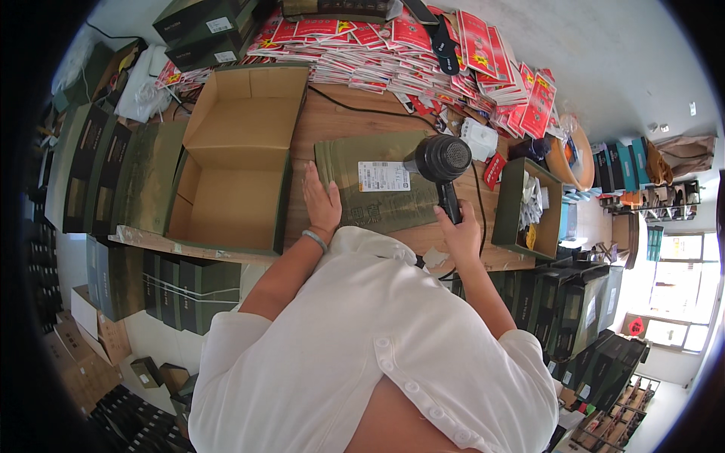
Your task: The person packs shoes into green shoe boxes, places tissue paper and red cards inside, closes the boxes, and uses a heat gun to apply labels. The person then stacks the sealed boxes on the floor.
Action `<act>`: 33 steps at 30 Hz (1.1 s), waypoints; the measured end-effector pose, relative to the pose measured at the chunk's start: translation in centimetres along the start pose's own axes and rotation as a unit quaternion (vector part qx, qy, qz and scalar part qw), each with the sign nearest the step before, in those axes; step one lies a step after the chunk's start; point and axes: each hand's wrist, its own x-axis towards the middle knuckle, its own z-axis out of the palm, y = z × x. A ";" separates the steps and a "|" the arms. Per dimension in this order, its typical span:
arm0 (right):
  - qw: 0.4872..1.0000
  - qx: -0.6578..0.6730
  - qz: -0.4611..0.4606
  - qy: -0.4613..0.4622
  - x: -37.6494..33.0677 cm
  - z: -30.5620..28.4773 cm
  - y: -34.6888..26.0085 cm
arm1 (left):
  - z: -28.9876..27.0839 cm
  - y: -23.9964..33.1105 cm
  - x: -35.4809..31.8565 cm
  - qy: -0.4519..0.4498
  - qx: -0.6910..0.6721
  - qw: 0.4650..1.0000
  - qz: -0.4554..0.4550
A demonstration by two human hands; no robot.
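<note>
My left hand (322,200) lies flat on the left edge of a green flat package (370,204) with a white label (383,176), which rests on the wooden table (332,117). My right hand (461,230) grips the handle of a black hair dryer (442,162), whose head hovers over the package's right side, by the label. A black cord runs from the dryer across the table.
An open green cardboard box (230,162) stands left of the package. Piles of red printed leaflets (423,53) cover the table's far side. A small green box (525,208) with oddments sits at right. Dark green boxes (181,291) stack under and around the table.
</note>
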 end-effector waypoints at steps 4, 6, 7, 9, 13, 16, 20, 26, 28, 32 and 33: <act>0.999 0.009 0.019 -0.029 0.3 0.8 -0.4 | -0.1 -0.1 -0.1 -0.005 -0.001 1.000 -0.003; 0.999 0.023 0.002 -0.030 0.5 1.3 -0.2 | 0.0 0.0 0.0 -0.004 -0.005 1.000 -0.001; 0.999 0.030 -0.007 -0.031 0.5 1.6 -0.2 | 0.0 0.0 0.0 -0.002 -0.008 1.000 0.002; 0.999 0.020 0.003 -0.031 0.5 2.3 -0.3 | 0.0 -0.1 -0.1 -0.002 -0.012 1.000 0.004; 0.998 0.024 0.001 -0.051 0.3 2.4 -1.5 | 0.0 0.0 0.0 -0.002 -0.010 1.000 0.004; 0.997 0.062 -0.036 -0.014 0.1 2.9 -1.0 | -0.1 0.2 0.1 -0.006 -0.007 1.000 0.004; 1.000 -0.019 0.001 -0.021 -0.1 0.7 -1.5 | 0.0 -0.1 0.0 -0.005 -0.001 1.000 0.007; 0.993 0.056 0.072 -0.081 -1.2 -3.4 -0.8 | 0.1 -0.1 -0.1 -0.007 -0.014 1.000 0.002; 0.999 -0.014 0.025 -0.043 -2.2 -3.6 0.2 | 0.1 -0.2 -0.2 -0.006 -0.017 1.000 0.003; 0.996 0.009 0.060 -0.064 -2.8 -4.2 0.0 | 0.2 -0.2 -0.1 -0.008 -0.008 1.000 0.003; 0.998 -0.009 0.044 -0.054 -3.0 -4.2 -0.2 | 0.1 -0.2 -0.1 -0.008 -0.007 1.000 0.005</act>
